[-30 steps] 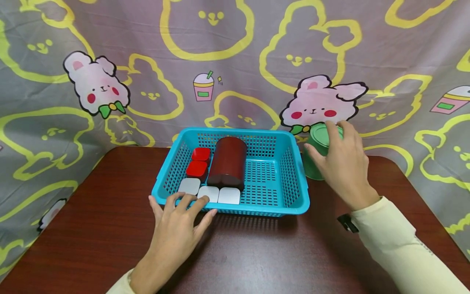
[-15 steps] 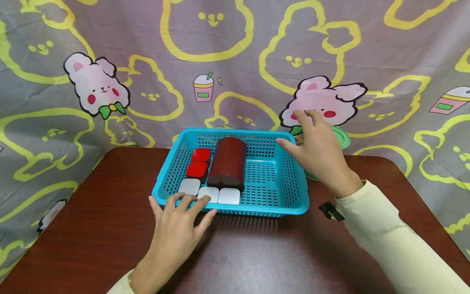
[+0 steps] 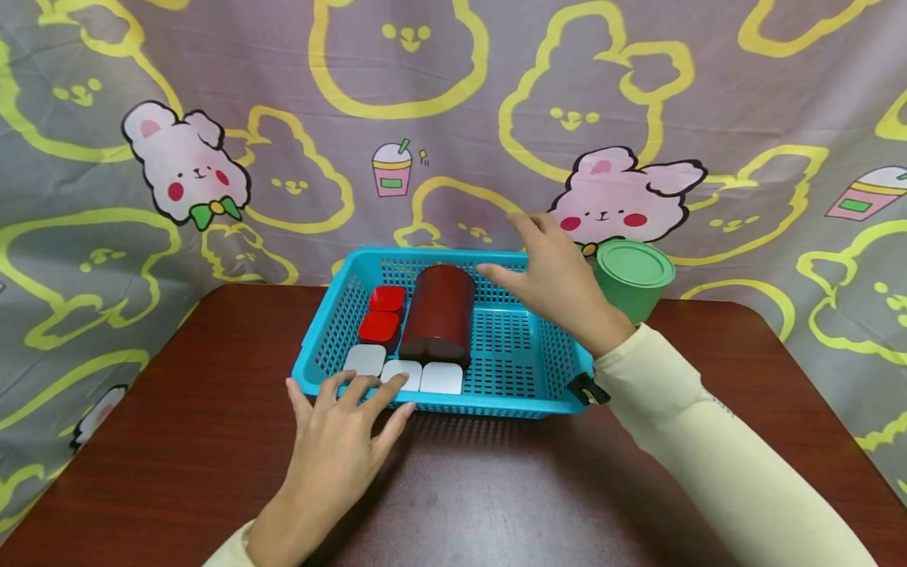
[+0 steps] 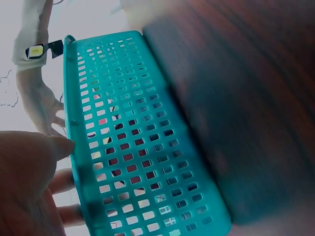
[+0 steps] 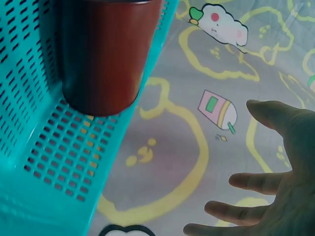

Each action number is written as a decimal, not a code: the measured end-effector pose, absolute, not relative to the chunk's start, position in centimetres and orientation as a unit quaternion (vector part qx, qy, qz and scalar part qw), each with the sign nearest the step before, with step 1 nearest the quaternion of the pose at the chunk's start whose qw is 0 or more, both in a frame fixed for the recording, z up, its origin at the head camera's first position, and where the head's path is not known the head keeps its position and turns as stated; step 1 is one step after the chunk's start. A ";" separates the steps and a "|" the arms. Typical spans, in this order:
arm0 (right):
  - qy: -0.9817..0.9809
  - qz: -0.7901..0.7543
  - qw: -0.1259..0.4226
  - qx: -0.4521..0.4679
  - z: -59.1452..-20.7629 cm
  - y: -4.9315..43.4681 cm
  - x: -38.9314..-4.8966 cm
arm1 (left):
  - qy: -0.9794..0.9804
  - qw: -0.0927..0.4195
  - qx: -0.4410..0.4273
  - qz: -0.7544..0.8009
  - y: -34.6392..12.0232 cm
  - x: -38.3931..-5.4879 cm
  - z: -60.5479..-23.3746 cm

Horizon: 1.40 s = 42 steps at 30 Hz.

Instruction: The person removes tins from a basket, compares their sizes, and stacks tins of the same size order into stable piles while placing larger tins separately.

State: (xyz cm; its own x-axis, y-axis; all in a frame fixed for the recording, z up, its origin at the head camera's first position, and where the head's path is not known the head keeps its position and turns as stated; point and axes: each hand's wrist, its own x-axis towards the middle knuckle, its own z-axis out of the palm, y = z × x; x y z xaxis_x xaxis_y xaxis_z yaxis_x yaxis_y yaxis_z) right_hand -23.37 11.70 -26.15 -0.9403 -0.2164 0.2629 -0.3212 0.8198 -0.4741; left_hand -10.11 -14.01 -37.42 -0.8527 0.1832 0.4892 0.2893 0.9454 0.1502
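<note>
My left hand rests on the front rim of a blue plastic basket, fingers spread over the edge by white square-topped pieces. Seen from the left wrist, the thumb lies at the basket's rim with the other fingers behind it. My right hand is above the basket's back right side, fingers spread and holding nothing. In the basket lies a glossy dark brown canister, with two red-topped pieces to its left. A green lidded can stands beyond the right wrist, its lower part partly hidden.
The basket stands on a dark wood-grain table. Close behind it hangs a printed cloth with cartoon rabbits. The basket's right part shows bare perforated floor beside the canister.
My right hand has left the green can and moved left over the basket's back right side. The can stands at the basket's right. My left hand stays at the rim.
</note>
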 end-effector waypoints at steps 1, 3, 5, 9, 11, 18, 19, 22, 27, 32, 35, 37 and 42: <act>-0.949 0.265 0.095 0.143 -26.2 11.4 -23.5 | -0.957 0.241 -0.122 -0.109 -14.0 -10.1 -37.4; -0.950 0.263 0.089 0.143 -26.3 10.9 -23.8 | -0.956 0.244 -0.121 -0.108 -13.9 -9.9 -37.4; -0.951 0.260 0.084 0.146 -26.5 10.5 -24.0 | -0.954 0.250 -0.123 -0.109 -13.8 -9.9 -37.4; -0.950 0.260 0.068 0.157 -26.9 9.7 -24.7 | -0.951 0.262 -0.127 -0.108 -13.7 -9.7 -37.6; -0.951 0.259 0.059 0.160 -27.1 9.3 -25.1 | -0.948 0.268 -0.129 -0.109 -13.8 -9.7 -37.7; -0.955 0.247 0.034 0.160 -28.0 7.4 -26.1 | -0.938 0.302 -0.128 -0.114 -13.7 -9.7 -38.4; -0.956 0.244 0.030 0.160 -28.1 7.1 -26.2 | -0.936 0.307 -0.127 -0.116 -13.7 -9.7 -38.4; -0.958 0.233 0.023 0.164 -28.6 6.4 -26.4 | -0.934 0.314 -0.123 -0.120 -13.6 -9.8 -38.3; -0.962 0.215 0.003 0.171 -29.3 5.2 -26.6 | -0.937 0.308 -0.117 -0.120 -13.6 -9.9 -38.0; -0.967 0.191 -0.025 0.168 -29.8 3.9 -26.5 | -0.938 0.303 -0.116 -0.119 -13.5 -9.9 -37.8; -0.970 0.177 -0.040 0.165 -30.2 3.2 -26.5 | -0.939 0.303 -0.116 -0.115 -13.6 -9.9 -37.8; -0.972 0.167 -0.047 0.160 -30.5 2.8 -26.5 | -0.939 0.303 -0.116 -0.113 -13.6 -9.9 -37.8; -0.977 0.152 -0.053 0.143 -31.1 2.0 -26.6 | -0.939 0.305 -0.118 -0.109 -13.6 -9.8 -37.7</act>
State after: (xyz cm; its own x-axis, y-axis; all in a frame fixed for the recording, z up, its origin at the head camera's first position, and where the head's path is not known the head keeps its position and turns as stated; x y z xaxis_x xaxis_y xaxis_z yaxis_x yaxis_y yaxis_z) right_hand -26.60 2.05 -31.06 -0.9536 -0.2950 -0.0608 -0.2625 0.9129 -0.3125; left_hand -9.82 -13.56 -37.70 -0.7866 0.1551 0.5976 0.2876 0.9486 0.1323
